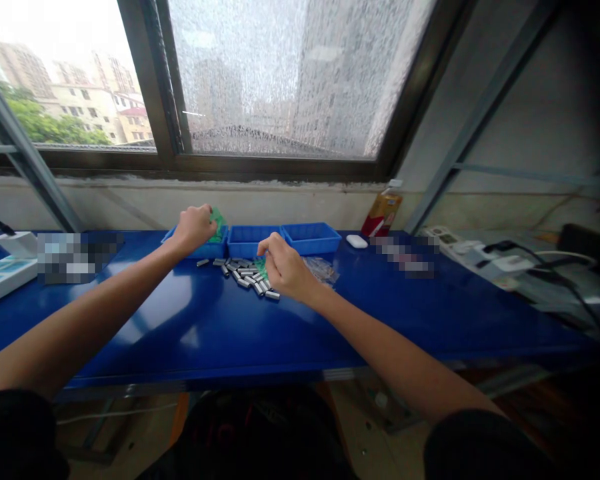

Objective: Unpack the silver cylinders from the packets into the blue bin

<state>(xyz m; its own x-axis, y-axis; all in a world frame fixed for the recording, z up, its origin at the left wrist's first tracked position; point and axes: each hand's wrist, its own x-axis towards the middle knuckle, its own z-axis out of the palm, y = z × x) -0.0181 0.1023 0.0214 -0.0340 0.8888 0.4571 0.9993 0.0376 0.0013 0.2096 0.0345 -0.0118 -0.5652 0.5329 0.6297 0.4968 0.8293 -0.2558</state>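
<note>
My left hand (196, 225) is closed at the left blue bin (207, 253). Green, see-through plastic-looking material (218, 223) shows at its fingertips and over that bin; where the held part ends I cannot tell. My right hand (286, 268) is closed, fingers bent, in front of the middle blue bin (245, 235). Another green piece (261, 268) shows beside its fingers, partly hidden by them. Several small silver cylinders with dark ends (245, 275) lie loosely on the blue table between and below my hands.
The right blue bin (313, 243) adjoins the middle one. Clear plastic pieces (323, 270) lie behind my right wrist. Further right are a white case (357, 241) and a drink bottle (384, 210). A power strip (5, 277) sits at left; cables lie at right. A window stands behind.
</note>
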